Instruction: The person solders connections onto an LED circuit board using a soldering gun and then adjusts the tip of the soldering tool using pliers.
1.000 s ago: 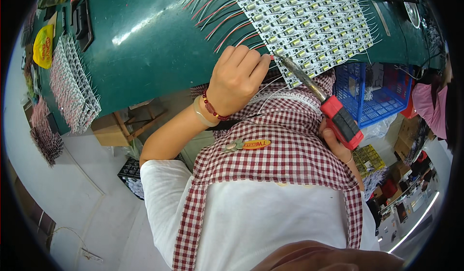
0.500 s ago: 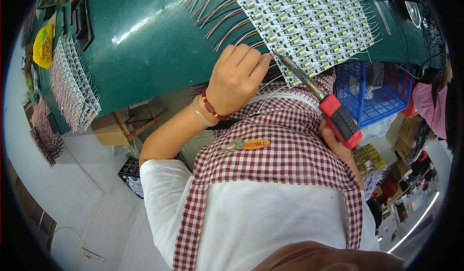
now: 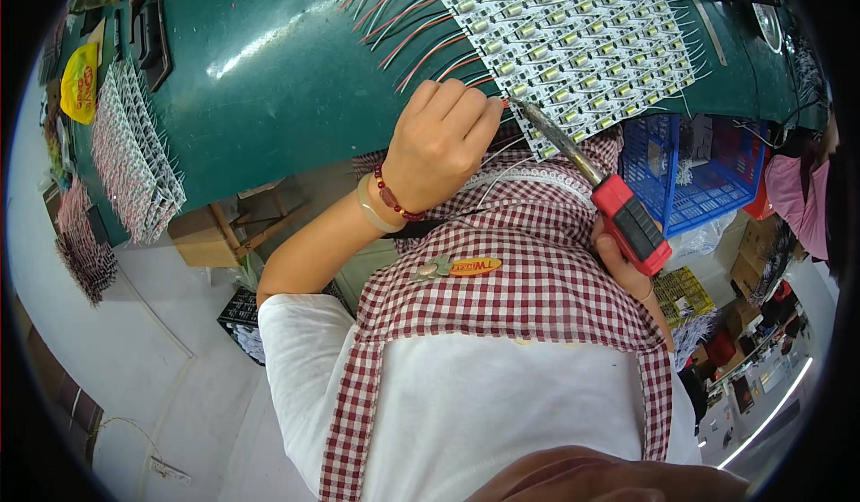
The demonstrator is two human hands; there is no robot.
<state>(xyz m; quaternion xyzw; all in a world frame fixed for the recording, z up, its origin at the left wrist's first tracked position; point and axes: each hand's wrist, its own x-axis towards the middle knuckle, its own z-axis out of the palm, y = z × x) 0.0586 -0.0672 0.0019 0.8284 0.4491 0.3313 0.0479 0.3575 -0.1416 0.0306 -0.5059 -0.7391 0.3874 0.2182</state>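
A sheet of small white LED boards (image 3: 573,50) lies at the table's near edge, with red, white and dark wires (image 3: 428,54) fanning out from its left side. My left hand (image 3: 445,144) is closed at the sheet's lower left edge, pinching a thin wire (image 3: 503,103) whose reddish end shows beside the fingertips. The rest of that grip is hidden behind the knuckles. In my right hand (image 3: 618,256) is a soldering iron (image 3: 630,220) with a red and black handle. Its metal tip slants up and left to the board edge, close to my left fingertips.
The green tabletop (image 3: 269,99) stretches left. Bundles of wired boards (image 3: 134,157) hang over its left edge, near a yellow packet (image 3: 79,84) and black-handled tools (image 3: 154,41). A blue plastic crate (image 3: 708,175) stands below the table at right. A cardboard box (image 3: 204,238) sits underneath at left.
Almost nothing differs. My left fingers have shifted very slightly at the board edge, and the soldering iron stays in nearly the same place.
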